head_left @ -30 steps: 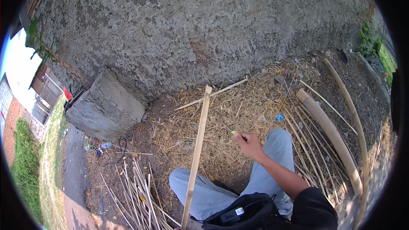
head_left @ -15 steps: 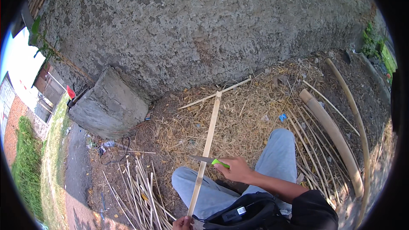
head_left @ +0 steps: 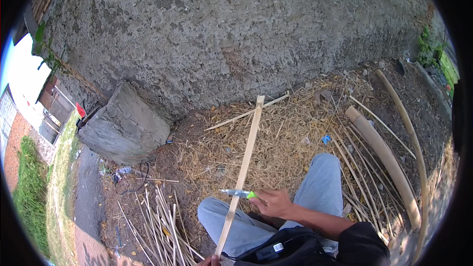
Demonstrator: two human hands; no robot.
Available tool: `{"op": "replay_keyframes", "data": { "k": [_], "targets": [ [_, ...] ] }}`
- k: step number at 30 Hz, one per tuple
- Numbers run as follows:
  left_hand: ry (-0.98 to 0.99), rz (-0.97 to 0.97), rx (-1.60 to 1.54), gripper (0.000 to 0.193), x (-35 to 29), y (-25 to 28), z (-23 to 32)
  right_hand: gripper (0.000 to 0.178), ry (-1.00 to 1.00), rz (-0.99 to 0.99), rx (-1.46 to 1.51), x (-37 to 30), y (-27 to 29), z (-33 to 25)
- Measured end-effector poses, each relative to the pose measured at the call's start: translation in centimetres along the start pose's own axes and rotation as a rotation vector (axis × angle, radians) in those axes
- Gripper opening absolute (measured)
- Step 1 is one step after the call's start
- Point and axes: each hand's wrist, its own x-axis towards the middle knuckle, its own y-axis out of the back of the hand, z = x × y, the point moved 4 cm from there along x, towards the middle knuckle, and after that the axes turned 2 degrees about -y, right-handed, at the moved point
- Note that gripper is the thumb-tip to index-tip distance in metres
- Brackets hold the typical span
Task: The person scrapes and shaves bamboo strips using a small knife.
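Your right hand [head_left: 276, 203] is clamped on a green-handled knife [head_left: 237, 193], its blade laid across the long pale bamboo strip [head_left: 245, 167]; your left hand [head_left: 211, 261] grips the strip's near end.

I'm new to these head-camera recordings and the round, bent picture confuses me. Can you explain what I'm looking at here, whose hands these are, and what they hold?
There is no machine here: a person wears a wide fisheye camera on the head, looking down at their own lap and hands, so straight edges bend near the rim. The person sits on the ground in grey trousers, facing a rough grey wall. The right hand grips a knife with a green handle, its blade laid across a long bamboo strip. The left hand, barely visible at the lower edge, holds the strip's near end. Around them lie dry straw, a bundle of thin sticks, thick bamboo poles on the right, and a concrete block on the left.
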Motion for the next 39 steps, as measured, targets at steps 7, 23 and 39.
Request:
{"op": "replay_keyframes", "data": {
  "k": [7,23,39],
  "targets": [
    [-0.052,0.050,0.083,0.033,-2.3,1.3,1.9,0.021,-0.078,0.019,0.015,3.5,2.4,4.4],
    [0.016,0.132,0.135,0.044,-6.5,4.3,1.6,0.028,-0.352,-0.014,-0.124,4.9,4.5,11.7],
    [-0.223,0.244,0.305,0.033,-5.5,3.6,2.8,0.029,-0.098,-0.043,-0.015,3.4,2.4,3.6]
  ]
}}
